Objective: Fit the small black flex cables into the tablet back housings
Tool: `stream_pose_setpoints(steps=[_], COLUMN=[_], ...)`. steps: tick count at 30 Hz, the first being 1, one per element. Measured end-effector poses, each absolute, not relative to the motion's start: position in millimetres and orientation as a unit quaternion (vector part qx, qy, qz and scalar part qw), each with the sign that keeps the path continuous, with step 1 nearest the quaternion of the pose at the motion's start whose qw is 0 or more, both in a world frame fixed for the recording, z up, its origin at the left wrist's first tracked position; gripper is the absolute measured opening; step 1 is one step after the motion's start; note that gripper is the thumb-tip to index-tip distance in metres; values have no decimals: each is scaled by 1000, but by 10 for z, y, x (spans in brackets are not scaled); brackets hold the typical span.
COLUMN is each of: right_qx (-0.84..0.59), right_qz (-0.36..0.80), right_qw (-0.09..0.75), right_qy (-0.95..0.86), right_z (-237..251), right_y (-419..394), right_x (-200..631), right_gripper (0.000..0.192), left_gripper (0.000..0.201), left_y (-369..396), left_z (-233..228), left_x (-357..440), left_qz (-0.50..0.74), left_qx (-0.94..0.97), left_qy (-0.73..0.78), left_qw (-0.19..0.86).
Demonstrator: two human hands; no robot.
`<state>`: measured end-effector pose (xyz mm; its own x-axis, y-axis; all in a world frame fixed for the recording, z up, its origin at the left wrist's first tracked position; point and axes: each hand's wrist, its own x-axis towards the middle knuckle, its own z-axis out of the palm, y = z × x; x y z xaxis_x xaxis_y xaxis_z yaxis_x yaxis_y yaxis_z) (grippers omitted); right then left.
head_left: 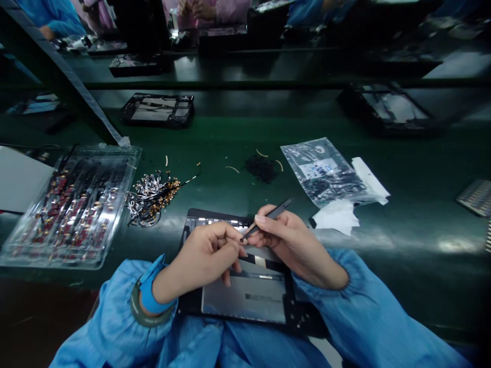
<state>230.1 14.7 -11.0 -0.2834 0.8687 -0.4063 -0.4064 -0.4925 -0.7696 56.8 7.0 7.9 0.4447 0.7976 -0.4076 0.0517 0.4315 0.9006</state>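
Open tablet chassis (245, 294) lies face-down at the near edge of the worktop (402, 204), half on the person's lap side, back cover off, grey inner plate and black frame exposed. Both hands are over its upper half. Right hand (295, 243) grips black tweezers (268, 217), held pen-fashion, tip angled down toward 8 o'clock and meeting the left fingertips. Left hand (203, 255) is curled, fingers pinched together at the tweezer tip; whatever small part sits between them is too tiny to make out. Blue wrist strap (148, 296) on the left forearm.

Judged progress: mid-assembly. Chassis open, no cover fitted, a part apparently being placed.

From the chassis at 10 o'clock: loose heap of small wired parts (151, 197). Farther at 9 o'clock: clear blister tray (72, 209) of similar pieces. At 1 o'clock: plastic bag (326, 174), white paper scraps, a dark pile of tiny bits (263, 168). Beyond, more open chassis on the belt.
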Motion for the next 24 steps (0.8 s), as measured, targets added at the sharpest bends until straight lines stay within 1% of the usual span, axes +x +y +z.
stream_pose_setpoints(steps=[6, 10, 15, 24], right_qx=[-432, -438, -442, -440], right_qz=[748, 748, 746, 744], right_qw=[420, 416, 415, 419], right_qy=[-277, -276, -274, -277], right_z=[-103, -100, -95, -101], right_y=[129, 130, 134, 136], right_x=[2294, 2285, 2274, 2288], right_gripper=[33, 34, 33, 32], left_gripper=[14, 12, 14, 14], left_y=[72, 67, 76, 68], left_z=[25, 38, 73, 84], left_x=[563, 589, 605, 581], left_qz=[248, 266, 272, 273], left_qx=[483, 456, 425, 422], left_qy=[472, 481, 482, 461], left_qw=[694, 700, 716, 732])
